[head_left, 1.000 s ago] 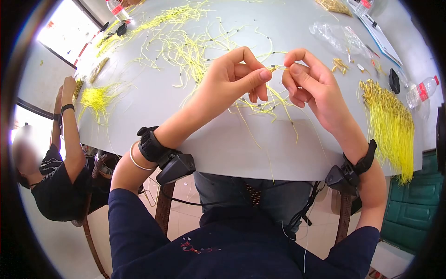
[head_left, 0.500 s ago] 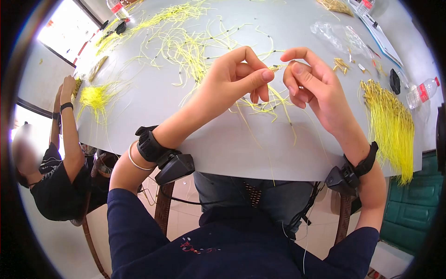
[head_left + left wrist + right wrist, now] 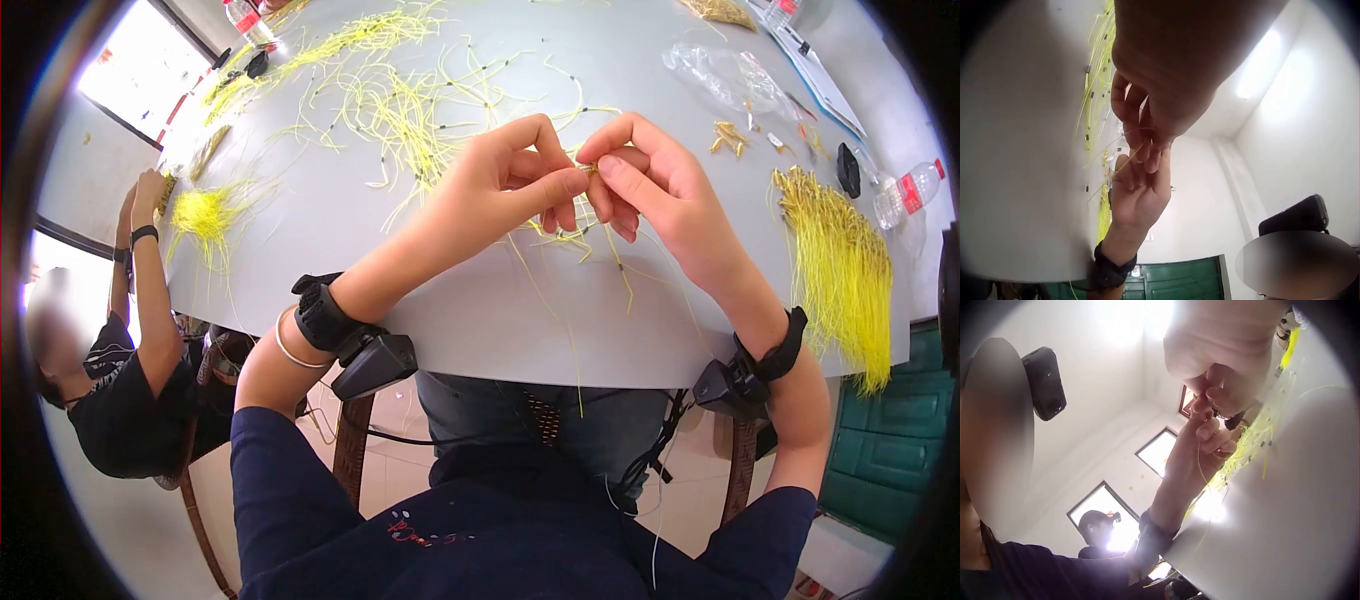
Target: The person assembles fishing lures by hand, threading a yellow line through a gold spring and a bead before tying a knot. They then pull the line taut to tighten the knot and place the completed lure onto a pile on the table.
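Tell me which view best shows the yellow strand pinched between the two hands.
The head view: the yellow strand sits between the left hand and right hand, both pinching it above the table. The left wrist view shows only a thin line of it among the fingers; the right wrist view shows it trailing below the hands.

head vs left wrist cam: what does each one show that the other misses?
Head only: the table top with scattered yellow strands, the dense yellow bundle at its right edge, a water bottle, and a second person's arm at left.
Left wrist only: the green door and white wall, seen from below.
Both: left hand and right hand meeting fingertip to fingertip, pinching a thin yellow strand.
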`<act>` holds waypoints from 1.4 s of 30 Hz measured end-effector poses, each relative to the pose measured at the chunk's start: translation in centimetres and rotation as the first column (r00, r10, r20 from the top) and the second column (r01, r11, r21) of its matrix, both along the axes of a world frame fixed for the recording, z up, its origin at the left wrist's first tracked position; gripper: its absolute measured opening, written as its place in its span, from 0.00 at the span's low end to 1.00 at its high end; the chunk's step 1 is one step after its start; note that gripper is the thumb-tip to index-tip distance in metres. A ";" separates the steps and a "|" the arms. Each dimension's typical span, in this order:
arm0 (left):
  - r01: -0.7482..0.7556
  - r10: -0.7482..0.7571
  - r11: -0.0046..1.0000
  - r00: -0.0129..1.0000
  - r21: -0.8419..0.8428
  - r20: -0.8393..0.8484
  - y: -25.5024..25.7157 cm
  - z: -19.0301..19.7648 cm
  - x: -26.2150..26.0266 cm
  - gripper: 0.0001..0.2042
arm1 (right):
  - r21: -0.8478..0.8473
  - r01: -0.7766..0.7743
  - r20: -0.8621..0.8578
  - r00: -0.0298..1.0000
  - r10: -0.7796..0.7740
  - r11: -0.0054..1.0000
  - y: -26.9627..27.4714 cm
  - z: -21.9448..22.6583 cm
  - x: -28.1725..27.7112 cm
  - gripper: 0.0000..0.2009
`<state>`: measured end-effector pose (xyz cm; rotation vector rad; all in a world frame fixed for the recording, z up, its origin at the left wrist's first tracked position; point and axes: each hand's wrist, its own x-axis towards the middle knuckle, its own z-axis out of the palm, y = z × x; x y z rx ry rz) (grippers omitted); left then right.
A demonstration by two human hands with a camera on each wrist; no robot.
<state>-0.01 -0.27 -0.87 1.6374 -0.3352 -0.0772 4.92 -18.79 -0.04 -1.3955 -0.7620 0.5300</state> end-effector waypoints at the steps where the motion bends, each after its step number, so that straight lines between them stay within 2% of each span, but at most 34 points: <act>1: -0.001 0.001 1.000 1.000 0.000 -0.002 0.0 -0.1 0.1 0.08 | -0.023 0.015 0.049 0.999 -0.014 1.000 0.0 -0.3 0.1 0.06; 3: -0.106 0.061 0.947 0.986 0.303 0.155 0.0 -0.2 0.2 0.07 | -0.035 0.023 0.047 0.999 -0.021 0.999 0.2 -0.9 0.2 0.05; 9: -0.272 0.153 0.907 0.924 0.322 0.349 0.1 -0.2 0.2 0.09 | -0.100 0.048 0.064 0.997 -0.042 0.994 0.4 -0.9 0.0 0.05; 15: -0.256 0.141 0.898 0.938 0.359 0.318 0.1 0.0 0.1 0.07 | -0.112 0.045 0.067 0.997 -0.038 0.993 0.4 -0.8 -0.1 0.04; 19: -0.296 0.171 0.896 0.918 0.331 0.357 0.2 0.0 0.2 0.06 | -0.126 0.116 0.120 0.988 -0.101 0.985 0.5 -0.5 -0.3 0.04; 21: -0.353 0.236 0.887 0.901 0.298 0.365 0.3 0.1 0.3 0.06 | -0.102 0.112 0.121 0.988 -0.099 0.988 0.5 -0.8 0.1 0.04; 25: -0.361 0.257 0.895 0.897 0.262 0.361 0.3 0.3 0.1 0.06 | -0.114 0.109 0.135 0.986 -0.093 0.987 0.5 -0.9 0.1 0.05; 28: -0.331 0.253 0.923 0.907 0.199 0.337 0.3 -0.2 0.3 0.07 | -0.078 0.107 0.141 0.986 -0.095 0.991 0.6 -1.0 0.1 0.06; 30: -0.271 0.228 0.952 0.939 0.146 0.258 0.3 -0.1 0.2 0.07 | -0.081 0.112 0.139 0.985 -0.100 0.990 0.6 -0.9 0.0 0.06; 34: -0.233 0.189 0.962 0.945 0.141 0.268 0.3 -0.2 0.2 0.08 | -0.114 0.137 0.139 0.983 -0.121 0.984 0.6 -1.1 -0.1 0.07; 36: -0.171 0.136 0.968 0.971 0.181 0.195 0.4 0.2 0.0 0.08 | -0.118 0.141 0.154 0.980 -0.122 0.983 0.7 -1.1 -0.1 0.07; 39: -0.210 0.168 0.967 0.950 0.142 0.263 0.3 -0.5 0.2 0.08 | -0.113 0.157 0.181 0.974 -0.135 0.981 0.7 -1.1 -0.2 0.07; 42: -0.216 0.179 0.968 0.950 0.128 0.254 0.2 -0.5 0.3 0.09 | -0.102 0.161 0.191 0.972 -0.140 0.982 0.6 -1.1 -0.3 0.07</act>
